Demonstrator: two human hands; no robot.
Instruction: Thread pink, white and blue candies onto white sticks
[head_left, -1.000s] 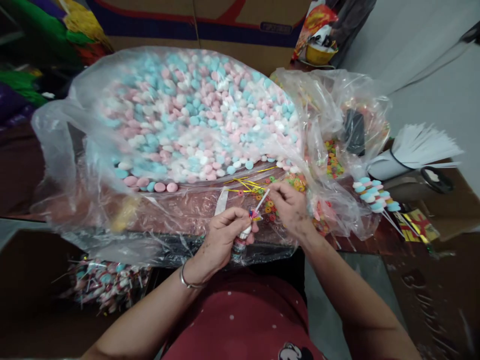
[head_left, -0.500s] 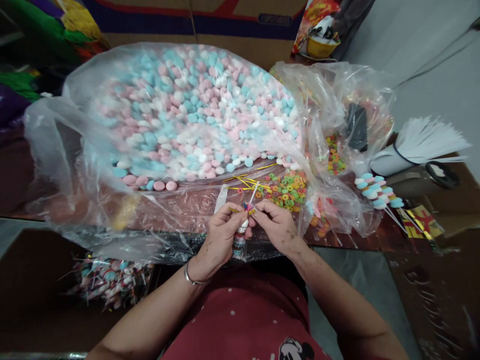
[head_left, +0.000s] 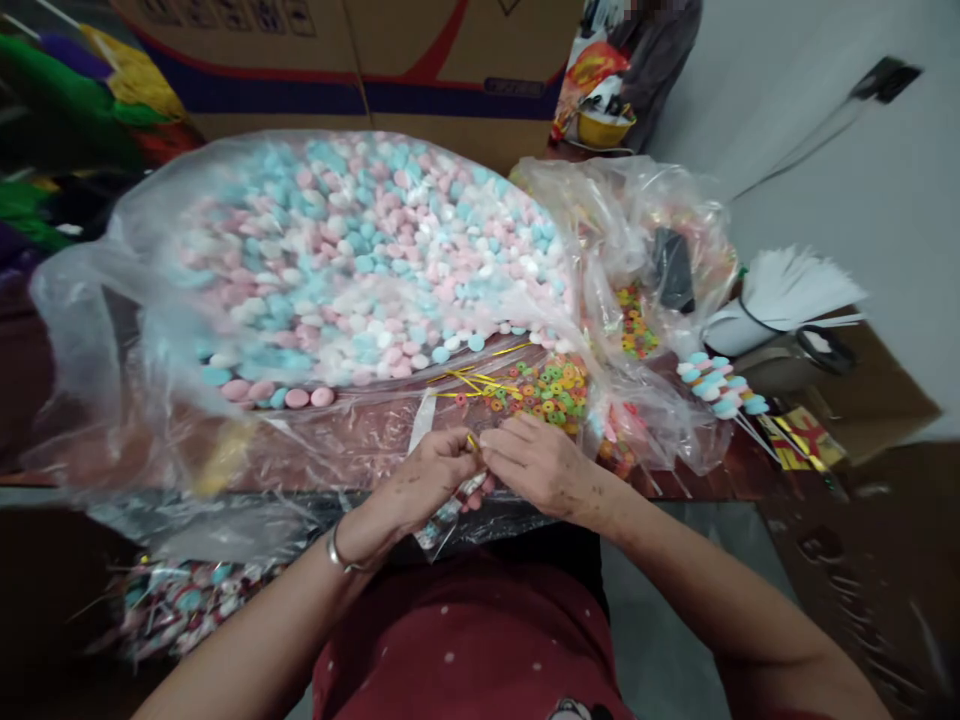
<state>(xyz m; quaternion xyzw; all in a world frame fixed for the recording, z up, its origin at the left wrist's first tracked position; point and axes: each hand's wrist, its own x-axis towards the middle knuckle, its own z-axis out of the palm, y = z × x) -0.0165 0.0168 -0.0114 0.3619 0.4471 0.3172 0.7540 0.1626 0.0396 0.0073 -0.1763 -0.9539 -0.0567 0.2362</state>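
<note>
My left hand (head_left: 424, 480) is closed around a candy skewer in a clear wrapper (head_left: 448, 506), which points down and toward me. My right hand (head_left: 534, 465) meets it at the top, fingers pinched on a thin gold twist tie (head_left: 472, 441) at the wrapper's neck. Just beyond the hands lie loose gold twist ties (head_left: 469, 380) and a heap of small coloured ring candies (head_left: 551, 385) on plastic sheeting.
A big clear bag of pink, blue and white candies (head_left: 360, 260) fills the table's middle. To the right are finished candy skewers (head_left: 720, 385), a bundle of white sticks (head_left: 787, 295) and a second bag (head_left: 645, 270). Wrapped skewers (head_left: 180, 600) pile up low left. Another person stands at the far end.
My right hand came from the ring candies to the skewer top with a gold tie. The skewer has tipped down toward me, and the view shifted left and down.
</note>
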